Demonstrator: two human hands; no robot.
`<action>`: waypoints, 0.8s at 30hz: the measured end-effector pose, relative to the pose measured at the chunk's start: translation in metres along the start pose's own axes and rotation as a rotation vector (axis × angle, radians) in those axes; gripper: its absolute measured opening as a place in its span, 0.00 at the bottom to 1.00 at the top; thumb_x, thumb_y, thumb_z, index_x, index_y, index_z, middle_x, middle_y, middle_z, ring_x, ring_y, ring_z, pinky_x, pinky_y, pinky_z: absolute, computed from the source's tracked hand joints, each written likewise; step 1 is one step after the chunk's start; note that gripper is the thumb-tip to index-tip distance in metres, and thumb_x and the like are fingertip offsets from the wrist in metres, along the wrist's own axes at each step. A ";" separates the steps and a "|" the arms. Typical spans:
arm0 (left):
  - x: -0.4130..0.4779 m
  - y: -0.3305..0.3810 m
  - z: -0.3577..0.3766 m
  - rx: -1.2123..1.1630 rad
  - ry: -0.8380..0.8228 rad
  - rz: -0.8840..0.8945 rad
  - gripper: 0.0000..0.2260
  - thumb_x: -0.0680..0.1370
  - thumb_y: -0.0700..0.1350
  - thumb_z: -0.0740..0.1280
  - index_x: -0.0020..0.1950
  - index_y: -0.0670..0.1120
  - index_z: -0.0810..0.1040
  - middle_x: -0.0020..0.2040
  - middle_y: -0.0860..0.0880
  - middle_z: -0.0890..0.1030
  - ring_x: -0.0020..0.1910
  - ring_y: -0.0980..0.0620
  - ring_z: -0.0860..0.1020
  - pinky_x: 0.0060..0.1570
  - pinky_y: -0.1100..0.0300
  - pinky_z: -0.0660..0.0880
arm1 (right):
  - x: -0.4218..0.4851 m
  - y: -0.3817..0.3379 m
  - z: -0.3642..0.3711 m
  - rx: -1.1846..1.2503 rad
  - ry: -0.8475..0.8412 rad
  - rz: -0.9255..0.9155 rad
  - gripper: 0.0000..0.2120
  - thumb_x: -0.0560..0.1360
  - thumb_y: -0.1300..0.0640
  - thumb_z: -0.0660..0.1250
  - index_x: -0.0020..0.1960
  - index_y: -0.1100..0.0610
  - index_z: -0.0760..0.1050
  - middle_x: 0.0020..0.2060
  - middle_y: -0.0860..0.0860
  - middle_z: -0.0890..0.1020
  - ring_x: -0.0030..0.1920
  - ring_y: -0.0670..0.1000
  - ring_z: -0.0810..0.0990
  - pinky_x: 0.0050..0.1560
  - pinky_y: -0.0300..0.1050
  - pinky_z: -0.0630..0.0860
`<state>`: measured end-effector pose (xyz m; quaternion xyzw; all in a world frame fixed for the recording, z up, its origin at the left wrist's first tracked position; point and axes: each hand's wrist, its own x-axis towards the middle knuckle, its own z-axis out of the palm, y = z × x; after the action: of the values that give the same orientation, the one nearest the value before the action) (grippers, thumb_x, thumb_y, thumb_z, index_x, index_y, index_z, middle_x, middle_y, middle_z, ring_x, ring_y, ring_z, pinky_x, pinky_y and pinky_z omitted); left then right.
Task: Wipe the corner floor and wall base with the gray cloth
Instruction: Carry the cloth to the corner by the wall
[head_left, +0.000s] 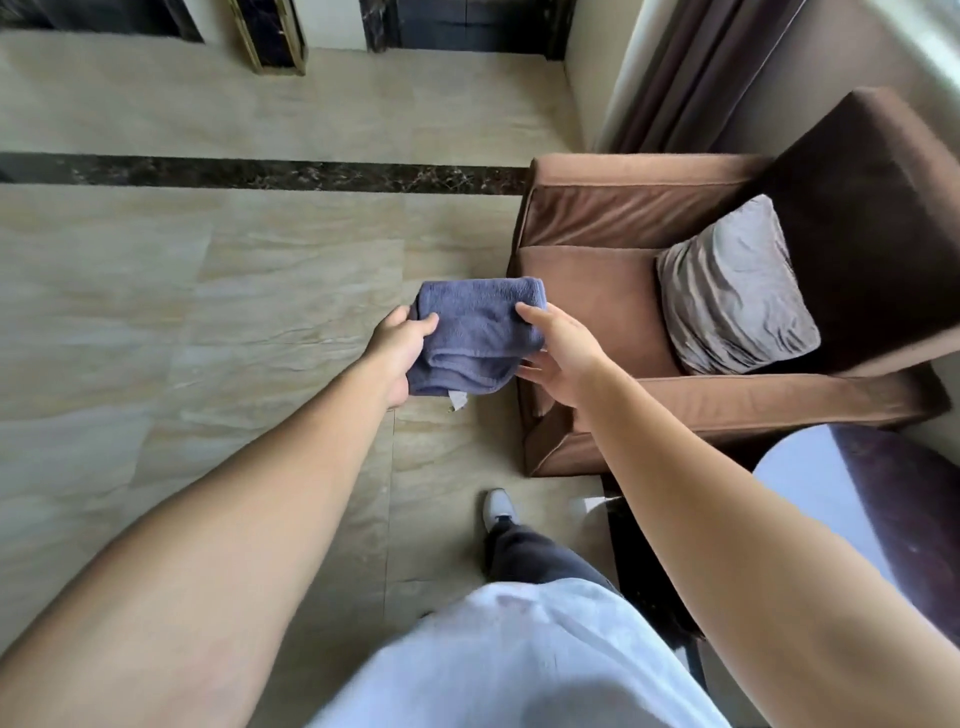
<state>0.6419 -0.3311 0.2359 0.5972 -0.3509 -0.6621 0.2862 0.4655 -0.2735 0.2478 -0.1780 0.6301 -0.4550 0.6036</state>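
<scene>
A folded blue-gray cloth (478, 332) is held in the air in front of me, above the beige tiled floor (208, 291). My left hand (397, 345) grips its left edge, thumb on top. My right hand (558, 353) holds its right edge, with the fingers spread under and beside the fold. A small white label hangs from the cloth's lower edge. The room's corner lies far up right, where a pale wall (587, 93) meets the floor beside the curtain.
A brown armchair (597, 301) with a gray cushion (732, 291) stands right of the cloth. A curtain (696, 73) hangs behind it. A round dark table (852, 499) sits at lower right. A dark marble strip (260, 174) crosses the floor. My leg and shoe (498, 509) are below.
</scene>
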 end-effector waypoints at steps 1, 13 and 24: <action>0.012 0.007 0.004 -0.029 -0.008 -0.009 0.01 0.80 0.46 0.65 0.52 0.50 0.76 0.59 0.43 0.83 0.57 0.39 0.82 0.53 0.37 0.79 | 0.011 -0.008 0.003 -0.006 -0.020 0.011 0.07 0.76 0.50 0.67 0.53 0.44 0.81 0.57 0.50 0.85 0.61 0.57 0.82 0.64 0.57 0.75; 0.209 0.141 0.060 -0.017 -0.021 -0.062 0.02 0.81 0.45 0.65 0.48 0.50 0.76 0.56 0.44 0.82 0.53 0.42 0.81 0.56 0.35 0.77 | 0.211 -0.136 0.002 0.058 -0.042 0.080 0.10 0.81 0.50 0.61 0.58 0.48 0.78 0.54 0.50 0.85 0.54 0.56 0.85 0.54 0.53 0.81; 0.412 0.243 0.125 0.011 -0.111 -0.092 0.02 0.80 0.47 0.67 0.51 0.50 0.78 0.59 0.43 0.83 0.57 0.40 0.82 0.54 0.41 0.79 | 0.411 -0.261 0.000 0.129 0.116 0.026 0.13 0.83 0.53 0.58 0.63 0.53 0.76 0.61 0.56 0.82 0.59 0.58 0.82 0.60 0.59 0.78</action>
<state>0.4575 -0.7882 0.1943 0.5767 -0.3423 -0.7045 0.2324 0.2953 -0.7276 0.2077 -0.1038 0.6356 -0.4964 0.5821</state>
